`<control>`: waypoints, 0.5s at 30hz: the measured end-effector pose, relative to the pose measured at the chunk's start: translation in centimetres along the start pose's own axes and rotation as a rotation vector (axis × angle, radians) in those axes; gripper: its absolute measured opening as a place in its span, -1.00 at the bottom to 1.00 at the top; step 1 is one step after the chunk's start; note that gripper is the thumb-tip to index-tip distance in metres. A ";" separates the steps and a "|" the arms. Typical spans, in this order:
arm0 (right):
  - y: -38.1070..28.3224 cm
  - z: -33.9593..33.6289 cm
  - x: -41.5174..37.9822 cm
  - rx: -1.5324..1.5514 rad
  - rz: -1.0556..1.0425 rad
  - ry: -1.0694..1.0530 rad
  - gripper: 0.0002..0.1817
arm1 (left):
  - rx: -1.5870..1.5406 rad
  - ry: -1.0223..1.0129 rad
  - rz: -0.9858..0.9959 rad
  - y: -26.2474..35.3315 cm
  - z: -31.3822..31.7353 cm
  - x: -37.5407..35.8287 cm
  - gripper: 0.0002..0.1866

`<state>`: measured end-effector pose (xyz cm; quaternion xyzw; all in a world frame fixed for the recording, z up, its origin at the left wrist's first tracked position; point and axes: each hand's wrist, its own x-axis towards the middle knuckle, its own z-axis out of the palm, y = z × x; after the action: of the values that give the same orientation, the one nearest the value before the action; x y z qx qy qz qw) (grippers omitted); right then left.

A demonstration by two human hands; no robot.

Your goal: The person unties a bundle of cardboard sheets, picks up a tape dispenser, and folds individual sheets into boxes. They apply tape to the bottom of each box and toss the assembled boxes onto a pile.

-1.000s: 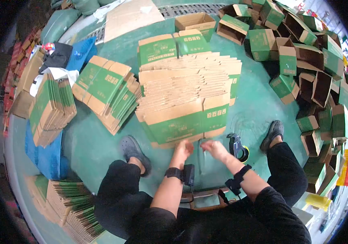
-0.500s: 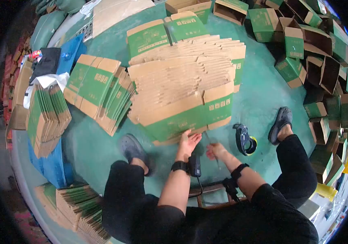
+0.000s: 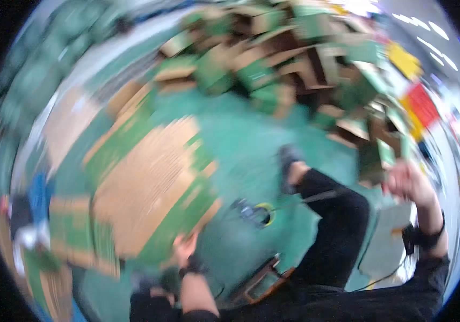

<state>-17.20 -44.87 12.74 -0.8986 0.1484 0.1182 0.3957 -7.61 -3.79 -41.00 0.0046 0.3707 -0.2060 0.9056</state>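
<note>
My left hand [image 3: 185, 248], blurred, is at the near edge of a large stack of flattened green-and-brown cardboard boxes [image 3: 144, 182], its fingers apart against the cardboard. Far out to the right, my right hand [image 3: 406, 182] is raised and closed like a fist. Motion smears what it holds, so I cannot tell what that is; a thin pale streak [image 3: 324, 196] shows to its left, across my knee. On the green floor right of the stack lies a dark tape dispenser [image 3: 254, 212] with a yellow ring.
Another bundle of flattened boxes [image 3: 71, 231] lies to the left. Opened boxes [image 3: 262, 70] are heaped along the back and right. A flat brown sheet [image 3: 71, 126] lies at the far left. By my legs is a wooden stool [image 3: 265, 279]; a pale box [image 3: 388, 241] stands at right.
My view has swung right, so the stack now appears further left. My right hand has moved away from the stack's edge, up and far right. My left hand has stayed at that edge.
</note>
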 end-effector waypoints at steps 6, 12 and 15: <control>14.8 -20.3 -20.6 0.384 -0.262 1.405 -0.76 | 0.447 0.211 -0.003 2.1 -1.8 0.8 -0.39; 35.2 -18.0 -36.3 0.268 0.342 1.660 -0.71 | 1.253 0.146 0.041 0.4 4.8 -4.5 -0.30; 42.1 -11.7 -36.3 0.297 0.698 1.704 -0.80 | 1.263 0.133 0.072 1.7 7.3 -3.9 -0.45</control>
<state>-64.93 -74.44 3.96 -0.5269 0.6639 -0.4890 0.2062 -4.57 -1.98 -33.29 0.5630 0.2329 -0.3534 0.7099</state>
